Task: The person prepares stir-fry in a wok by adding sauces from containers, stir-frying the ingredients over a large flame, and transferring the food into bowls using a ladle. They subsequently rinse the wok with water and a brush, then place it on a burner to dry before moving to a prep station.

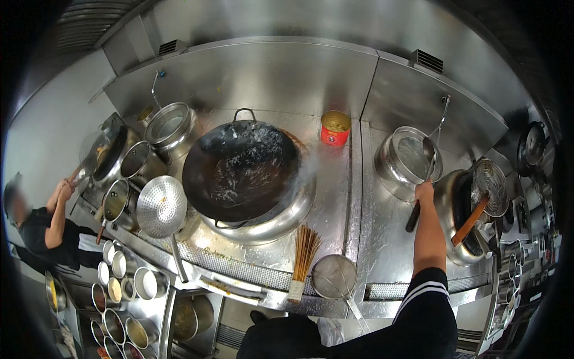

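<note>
My right hand [424, 190] reaches out to the right and grips a metal ladle [429, 150] with a dark handle. The ladle's bowl is over a round steel pot [384, 162], which has a strainer or inner vessel [400, 140] set in its mouth. My left hand is out of view. Before me a large black wok [244, 170] sits tilted on the steel burner ring [264, 233], and smoke or steam rises at its right side. A bamboo wok brush [305, 251] and a fine-mesh strainer [334, 276] lie at the stove's front edge.
An open red can [335, 130] stands behind the brush. A perforated skimmer [162, 206] rests left of the wok, near steel pots [142, 164]. Another wok with a wooden handle [471, 222] is at right. A co-worker [49, 233] stands at far left, beside several seasoning containers [148, 282].
</note>
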Demonstrator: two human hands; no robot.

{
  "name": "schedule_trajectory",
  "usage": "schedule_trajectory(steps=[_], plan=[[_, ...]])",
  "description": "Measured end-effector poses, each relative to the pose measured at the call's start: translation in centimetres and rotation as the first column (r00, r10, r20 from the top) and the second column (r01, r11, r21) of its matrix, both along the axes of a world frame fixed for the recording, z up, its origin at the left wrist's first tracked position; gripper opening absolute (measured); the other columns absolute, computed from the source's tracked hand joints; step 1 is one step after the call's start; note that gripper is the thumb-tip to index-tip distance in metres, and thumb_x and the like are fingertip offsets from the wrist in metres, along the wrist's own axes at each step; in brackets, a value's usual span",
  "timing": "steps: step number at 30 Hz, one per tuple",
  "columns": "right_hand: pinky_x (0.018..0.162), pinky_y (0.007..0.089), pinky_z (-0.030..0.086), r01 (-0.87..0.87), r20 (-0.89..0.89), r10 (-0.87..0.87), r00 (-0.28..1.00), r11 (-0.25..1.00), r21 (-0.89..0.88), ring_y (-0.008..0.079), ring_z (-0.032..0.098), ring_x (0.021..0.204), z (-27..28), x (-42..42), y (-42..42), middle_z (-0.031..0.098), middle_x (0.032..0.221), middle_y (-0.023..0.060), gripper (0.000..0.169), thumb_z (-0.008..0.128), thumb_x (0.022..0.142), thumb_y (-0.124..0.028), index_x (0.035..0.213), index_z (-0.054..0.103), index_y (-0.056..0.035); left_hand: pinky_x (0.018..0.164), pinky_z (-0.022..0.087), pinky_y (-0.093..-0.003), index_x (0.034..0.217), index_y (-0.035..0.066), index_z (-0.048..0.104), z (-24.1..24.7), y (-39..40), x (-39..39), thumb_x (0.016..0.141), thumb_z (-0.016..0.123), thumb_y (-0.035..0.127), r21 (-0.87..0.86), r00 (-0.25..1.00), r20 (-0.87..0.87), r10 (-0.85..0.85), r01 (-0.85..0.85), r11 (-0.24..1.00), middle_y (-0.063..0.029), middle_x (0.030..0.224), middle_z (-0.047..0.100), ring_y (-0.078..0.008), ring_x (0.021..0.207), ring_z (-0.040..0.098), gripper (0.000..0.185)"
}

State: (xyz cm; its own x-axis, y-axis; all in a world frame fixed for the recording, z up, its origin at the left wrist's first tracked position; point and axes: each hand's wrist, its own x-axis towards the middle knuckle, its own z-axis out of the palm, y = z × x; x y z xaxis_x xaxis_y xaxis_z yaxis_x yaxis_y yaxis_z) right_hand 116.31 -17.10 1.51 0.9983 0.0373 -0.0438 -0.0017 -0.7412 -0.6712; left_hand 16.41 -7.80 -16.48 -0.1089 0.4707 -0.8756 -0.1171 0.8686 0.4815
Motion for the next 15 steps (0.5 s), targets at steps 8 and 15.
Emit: schedule_trajectory(steps=[8, 15], plan=[[0.036, 0.0233, 0.039, 0.373, -0.443, 0.358, 0.822, 0.249, 0.894, 0.0105, 0.042, 0.040, 0.6, 6.6, 2.1, 0.043, 0.052, 0.0008, 0.022, 0.039, 0.081, -0.006, 0.060, 0.039, -0.0094, 0.064, 0.053, -0.0390, 0.103, 0.007, 0.058, 2.7, 0.6, 2.5, 0.089, 0.048, 0.033, -0.017, 0.996, -0.083, -0.035, 0.033, 0.999, -0.0103, 0.082, 0.063, -0.0265, 0.073, 0.063, 0.031], [0.039, 0.0256, 0.037, 0.083, -0.201, 0.343, 0.917, 0.329, 0.941, 0.0122, 0.037, 0.040, 6.2, 8.8, 5.1, 0.039, 0.054, 0.0027, 0.012, 0.041, 0.082, -0.006, 0.080, 0.052, -0.0024, 0.065, 0.053, -0.0385, 0.104, 0.008, 0.058, 2.8, 0.7, 4.8, 0.091, 0.046, 0.034, -0.003, 0.996, -0.070, -0.050, 0.050, 0.999, -0.0103, 0.084, 0.063, -0.0257, 0.075, 0.063, 0.032]])
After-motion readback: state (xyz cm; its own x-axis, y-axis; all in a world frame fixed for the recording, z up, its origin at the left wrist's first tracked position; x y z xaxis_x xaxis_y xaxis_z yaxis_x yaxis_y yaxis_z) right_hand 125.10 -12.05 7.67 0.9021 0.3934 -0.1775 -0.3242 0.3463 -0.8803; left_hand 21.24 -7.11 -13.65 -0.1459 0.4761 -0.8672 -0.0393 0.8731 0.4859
